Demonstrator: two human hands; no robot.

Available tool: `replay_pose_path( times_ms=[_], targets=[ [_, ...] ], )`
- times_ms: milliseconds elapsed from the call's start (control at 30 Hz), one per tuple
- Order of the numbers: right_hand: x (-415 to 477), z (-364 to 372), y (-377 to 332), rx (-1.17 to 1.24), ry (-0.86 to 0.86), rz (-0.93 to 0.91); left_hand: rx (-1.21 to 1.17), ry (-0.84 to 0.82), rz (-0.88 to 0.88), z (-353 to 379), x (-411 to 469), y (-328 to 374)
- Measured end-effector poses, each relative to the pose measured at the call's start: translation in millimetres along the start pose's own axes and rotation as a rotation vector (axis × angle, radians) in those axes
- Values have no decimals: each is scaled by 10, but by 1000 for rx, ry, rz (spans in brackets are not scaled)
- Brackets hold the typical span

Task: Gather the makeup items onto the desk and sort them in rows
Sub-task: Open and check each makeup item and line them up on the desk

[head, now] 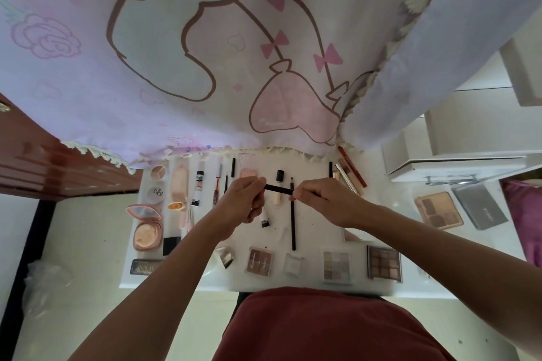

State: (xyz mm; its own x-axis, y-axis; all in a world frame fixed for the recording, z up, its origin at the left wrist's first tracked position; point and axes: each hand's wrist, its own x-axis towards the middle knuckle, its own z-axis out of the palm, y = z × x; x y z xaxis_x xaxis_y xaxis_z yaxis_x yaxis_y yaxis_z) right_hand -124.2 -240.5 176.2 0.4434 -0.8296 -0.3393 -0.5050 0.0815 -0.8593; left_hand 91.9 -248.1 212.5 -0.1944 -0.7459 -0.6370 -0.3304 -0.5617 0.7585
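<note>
At the centre of the frame both hands hold one slim dark liner stick (278,189) level above the white desk (316,231). The left hand (243,199) has its grip closed round the stick's left end, fingers curled, and the right hand (319,199) pinches the right end between fingertips and thumb. Whether a cap is being worked cannot be told. The sorting looks well advanced. Along the lower edge of the desk a row of flat palettes runs left to right, among them a brown palette (259,262), a pale pastel palette (336,265) and a dark brown palette (383,262). At the left the round compacts form a column, with a peach powder compact (146,233) lying open. Along the upper edge, under the fringe of the pink cloth (205,53), tubes and wands lie side by side, and a long dark pencil (292,214) lies just below the hands. What seems left: the held stick needs a place among the slim items, a small tube (265,221) below the left hand lies askew, and a pink eyeshadow palette (438,209) and a grey box (479,206) at the right of the frame sit well apart from the rows.
</note>
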Motion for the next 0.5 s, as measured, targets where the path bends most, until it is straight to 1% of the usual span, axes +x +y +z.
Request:
replay_pose_path(
  times_ms=[100,200,367,433,500],
  targets=[
    [3,-20,69,20,3,40,17,-11,11,-30,21,-19],
    [4,-70,126,-19,-7,52,66,-45,14,-50,49,-83],
    [20,-109,166,-94,-39,45,321,-70,73,76,79,-162],
    [39,-119,195,-64,-56,67,405,-69,103,108,110,-204],
    [57,-142,220,16,-50,112,472,-48,120,128,150,-269]
  ],
)
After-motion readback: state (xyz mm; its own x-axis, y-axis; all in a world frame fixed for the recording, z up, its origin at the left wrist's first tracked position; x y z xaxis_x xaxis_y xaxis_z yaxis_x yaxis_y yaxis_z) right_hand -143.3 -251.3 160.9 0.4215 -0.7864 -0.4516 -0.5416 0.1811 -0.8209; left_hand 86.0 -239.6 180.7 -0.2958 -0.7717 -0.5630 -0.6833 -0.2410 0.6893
